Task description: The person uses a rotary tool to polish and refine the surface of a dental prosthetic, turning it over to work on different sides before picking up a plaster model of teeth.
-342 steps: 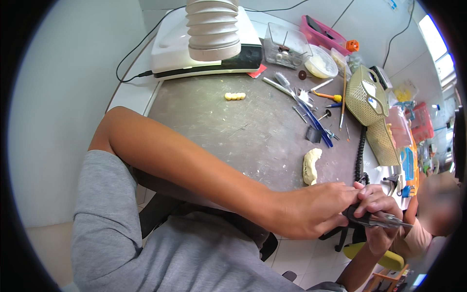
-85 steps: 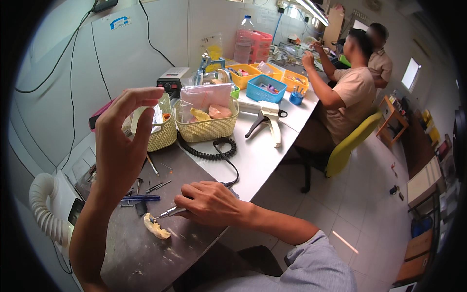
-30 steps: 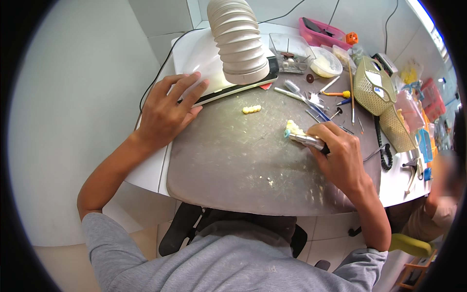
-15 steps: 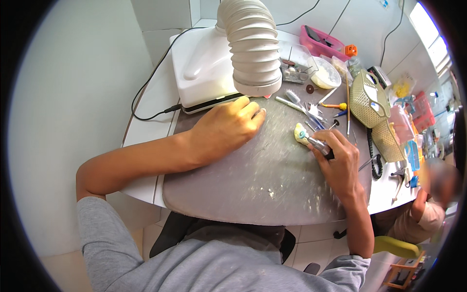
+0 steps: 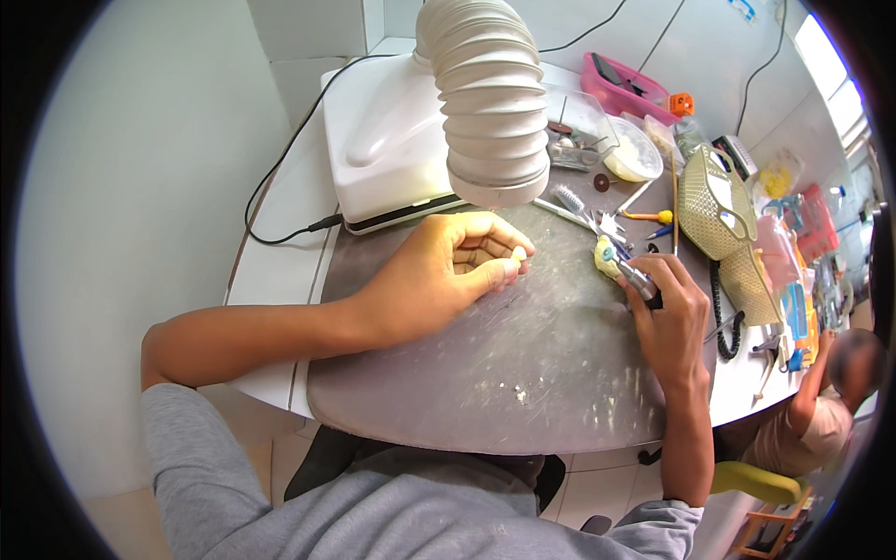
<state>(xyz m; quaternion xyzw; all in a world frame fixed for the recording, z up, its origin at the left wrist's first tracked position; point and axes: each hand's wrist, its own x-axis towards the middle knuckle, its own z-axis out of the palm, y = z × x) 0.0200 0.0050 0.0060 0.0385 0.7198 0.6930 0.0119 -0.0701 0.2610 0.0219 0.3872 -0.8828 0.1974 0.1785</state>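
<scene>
My left hand (image 5: 457, 271) is raised over the mat, palm turned partly up. Its thumb and fingertips pinch a small white, tooth-like piece (image 5: 519, 253). On the right, my right hand (image 5: 670, 303) grips a silver rotary handpiece (image 5: 638, 279) that points up and left. At the handpiece's front end is a round teal tip (image 5: 609, 254), which overlaps a pale yellow lump (image 5: 600, 264). I cannot tell whether tip and lump touch. Under both hands lies the worn grey mat (image 5: 448, 373), with white crumbs (image 5: 521, 394) near its front.
A ribbed white hose (image 5: 495, 112) hangs over the mat beside a white machine (image 5: 392, 140). Behind my right hand lie a brush (image 5: 567, 198) and several slim tools. Farther back stand a white bowl (image 5: 635, 149), a pink tub (image 5: 625, 93) and beige baskets (image 5: 714, 210). Another person (image 5: 821, 411) sits far right.
My left hand has come away from the machine's front edge and turned over, so the pinched white piece now shows. My right hand keeps its grip on the handpiece. The view has shifted slightly.
</scene>
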